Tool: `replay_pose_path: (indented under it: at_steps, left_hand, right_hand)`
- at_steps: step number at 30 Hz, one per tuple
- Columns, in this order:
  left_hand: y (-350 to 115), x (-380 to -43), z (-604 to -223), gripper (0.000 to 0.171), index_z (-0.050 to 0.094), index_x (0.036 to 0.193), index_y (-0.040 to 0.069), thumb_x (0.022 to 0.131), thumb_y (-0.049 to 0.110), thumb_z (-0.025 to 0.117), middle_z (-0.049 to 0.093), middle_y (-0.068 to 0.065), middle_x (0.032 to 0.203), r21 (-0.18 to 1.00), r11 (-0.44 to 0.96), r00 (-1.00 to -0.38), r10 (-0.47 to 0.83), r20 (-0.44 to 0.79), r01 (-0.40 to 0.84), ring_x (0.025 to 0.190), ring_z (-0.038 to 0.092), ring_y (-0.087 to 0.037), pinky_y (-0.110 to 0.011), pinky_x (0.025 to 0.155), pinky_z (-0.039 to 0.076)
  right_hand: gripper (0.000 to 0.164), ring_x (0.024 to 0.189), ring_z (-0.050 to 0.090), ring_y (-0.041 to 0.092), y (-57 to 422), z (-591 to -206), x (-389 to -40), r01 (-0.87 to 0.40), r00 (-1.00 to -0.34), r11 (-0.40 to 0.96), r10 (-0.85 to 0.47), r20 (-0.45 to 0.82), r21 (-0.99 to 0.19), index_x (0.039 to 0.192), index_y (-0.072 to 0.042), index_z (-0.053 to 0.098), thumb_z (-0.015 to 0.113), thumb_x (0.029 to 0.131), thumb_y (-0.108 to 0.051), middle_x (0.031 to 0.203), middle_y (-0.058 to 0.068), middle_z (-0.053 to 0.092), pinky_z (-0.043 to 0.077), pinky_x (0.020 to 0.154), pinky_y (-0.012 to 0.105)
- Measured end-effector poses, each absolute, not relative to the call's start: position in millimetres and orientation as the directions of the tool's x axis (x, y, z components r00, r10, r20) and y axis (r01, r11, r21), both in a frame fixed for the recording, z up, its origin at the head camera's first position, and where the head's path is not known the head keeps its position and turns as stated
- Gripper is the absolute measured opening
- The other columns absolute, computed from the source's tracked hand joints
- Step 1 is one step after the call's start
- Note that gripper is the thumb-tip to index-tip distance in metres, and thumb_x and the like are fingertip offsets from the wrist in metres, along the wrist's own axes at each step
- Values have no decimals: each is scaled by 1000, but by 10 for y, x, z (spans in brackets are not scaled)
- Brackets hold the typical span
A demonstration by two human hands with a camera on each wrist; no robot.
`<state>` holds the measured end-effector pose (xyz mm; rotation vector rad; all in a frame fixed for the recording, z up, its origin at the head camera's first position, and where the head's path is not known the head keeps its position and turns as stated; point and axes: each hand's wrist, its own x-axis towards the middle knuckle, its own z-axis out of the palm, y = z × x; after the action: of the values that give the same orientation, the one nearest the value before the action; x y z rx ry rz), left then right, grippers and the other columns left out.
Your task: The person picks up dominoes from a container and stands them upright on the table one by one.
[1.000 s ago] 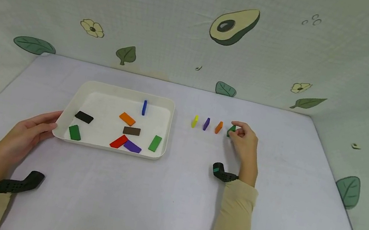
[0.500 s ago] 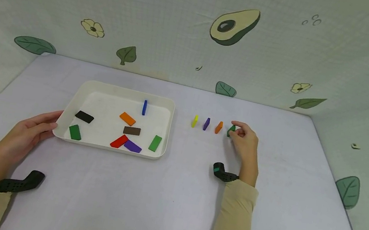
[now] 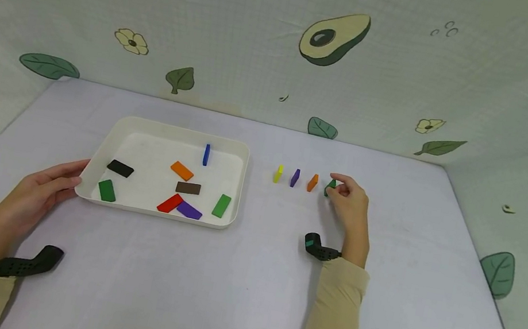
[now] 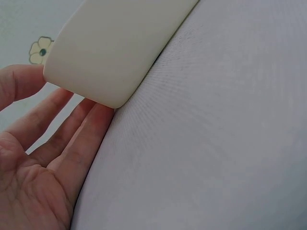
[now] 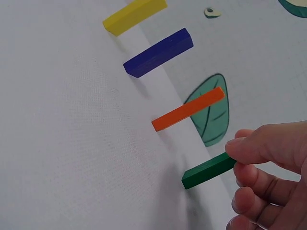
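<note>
At the right, several wooden dominoes stand on edge in a row: yellow (image 3: 278, 174), purple (image 3: 295, 178), orange (image 3: 313, 182) and green. My right hand (image 3: 349, 202) pinches the upper end of the green domino (image 5: 208, 171) between thumb and fingers. Its lower end meets the table, as far as the right wrist view shows. On the left, my left hand (image 3: 41, 191) holds a white tray (image 3: 156, 214) by its near left corner, with the thumb at the rim and the fingers along the outer wall (image 4: 105, 52).
Inside the tray lie loose dominoes: black (image 3: 120, 168), green (image 3: 107, 190), orange (image 3: 182, 170), brown (image 3: 188, 188), red (image 3: 169, 203), purple (image 3: 189, 209), lighter green (image 3: 221, 206) and blue (image 3: 206, 155). A white cloth covers the table (image 3: 241, 300). Behind it hangs an avocado-print curtain (image 3: 245, 27).
</note>
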<state>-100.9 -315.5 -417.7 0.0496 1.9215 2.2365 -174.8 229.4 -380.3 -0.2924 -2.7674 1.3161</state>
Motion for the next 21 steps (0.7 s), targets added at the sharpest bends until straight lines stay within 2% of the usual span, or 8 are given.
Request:
replay_pose_path:
  at_steps: [13,21]
  left_hand:
    - [-3146,-994,-4178,40,50,135,15,97,6,47,54,19,126,986,-138,-981,183,-66,-92,104,57,5,-9,81,49]
    - [-3144,-994,-4176,39,52,133,18,97,7,47,52,17,129,986,-133,-980,183,-74,-100,103,57,5,-9,82,49]
  right_hand:
    - [33,74,43,16,2319,-3750,-1709,95,-982,642,187,35,-761,122,-8,60,57,89,-11,84,5,49,37,61,21]
    - [32,76,43,16,2292,-3654,-1679,84,-977,642,204,64,-762,121,-8,60,58,89,-12,84,4,49,36,61,20]
